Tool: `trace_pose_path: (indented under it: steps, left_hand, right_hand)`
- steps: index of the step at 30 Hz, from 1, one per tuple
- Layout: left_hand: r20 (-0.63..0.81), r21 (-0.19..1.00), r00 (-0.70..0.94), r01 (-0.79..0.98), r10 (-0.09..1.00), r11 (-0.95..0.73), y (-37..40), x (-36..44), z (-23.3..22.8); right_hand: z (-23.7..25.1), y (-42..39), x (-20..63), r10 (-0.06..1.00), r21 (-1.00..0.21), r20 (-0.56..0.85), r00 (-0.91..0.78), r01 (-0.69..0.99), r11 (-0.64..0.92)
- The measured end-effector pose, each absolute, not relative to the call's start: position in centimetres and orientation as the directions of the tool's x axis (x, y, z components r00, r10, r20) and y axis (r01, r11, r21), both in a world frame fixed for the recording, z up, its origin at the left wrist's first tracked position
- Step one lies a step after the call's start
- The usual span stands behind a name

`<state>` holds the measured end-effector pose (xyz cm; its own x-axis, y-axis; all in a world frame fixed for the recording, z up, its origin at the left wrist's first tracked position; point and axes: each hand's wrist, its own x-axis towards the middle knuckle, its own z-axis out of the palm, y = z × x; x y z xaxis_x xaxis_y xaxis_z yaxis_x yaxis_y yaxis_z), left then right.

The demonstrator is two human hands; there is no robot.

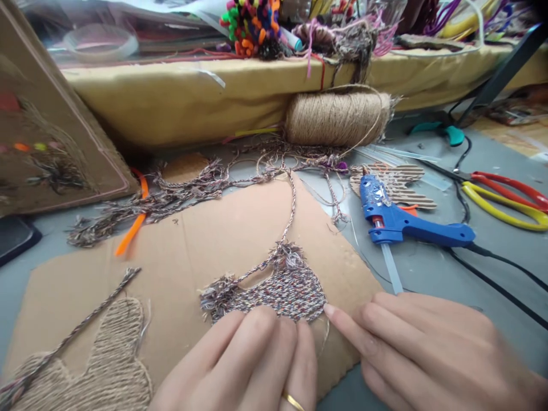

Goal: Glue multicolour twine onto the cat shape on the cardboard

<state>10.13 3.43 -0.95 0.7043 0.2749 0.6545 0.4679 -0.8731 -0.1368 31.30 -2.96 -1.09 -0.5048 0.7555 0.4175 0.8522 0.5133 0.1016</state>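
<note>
Left hand (252, 359): bunched against yarn patch (286, 294)
Right hand (428, 345): index at patch's right edge
Grips: cannot tell
Glue gun (391, 214): right of patch

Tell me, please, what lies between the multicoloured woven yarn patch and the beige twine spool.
A multicoloured braided cord, brown cardboard and tangled yarn, in the head view.

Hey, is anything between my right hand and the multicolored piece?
Nothing visible. Your right hand has its index fingertip at the right edge of the multicolored piece. The glue gun lies farther back and to the right, not between them.
</note>
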Motion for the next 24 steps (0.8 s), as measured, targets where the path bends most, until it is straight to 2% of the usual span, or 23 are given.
trace_pose_path:
  steps: [4,7,9,11,16,21,24]
  left_hand:
    - [0.551,-0.157,0.768,0.48,0.327,-0.863,3.4,9.4,-0.4]
    - [0.444,-0.223,0.845,0.426,0.298,-0.877,3.5,8.6,-0.2]
    - [0.423,-0.238,0.852,0.433,0.309,-0.869,3.6,8.2,-0.2]
    - [0.424,-0.188,0.832,0.466,0.356,-0.864,3.8,8.1,0.0]
    - [0.387,-0.026,0.811,0.486,0.44,-0.873,4.3,7.5,1.0]
    - [0.232,0.023,0.871,0.441,0.434,-0.897,5.5,6.5,1.6]
    - [0.188,0.042,0.885,0.426,0.426,-0.904,6.1,6.4,1.7]
  right_hand:
    - [-1.0,-2.7,31.2,0.757,0.092,0.427,-0.494,0.857,0.507]
    - [-0.6,-2.1,31.0,0.726,0.091,0.438,-0.53,0.83,0.55]
    - [-0.3,-1.7,30.9,0.696,0.074,0.454,-0.557,0.801,0.594]
    - [0.0,-1.3,30.9,0.694,0.004,0.469,-0.547,0.787,0.617]
    - [0.6,-0.6,31.1,0.771,-0.216,0.417,-0.48,0.772,0.598]
    - [1.6,1.0,30.8,0.782,-0.276,0.288,-0.553,0.734,0.621]
    - [1.9,1.9,30.7,0.785,-0.315,0.202,-0.586,0.72,0.619]
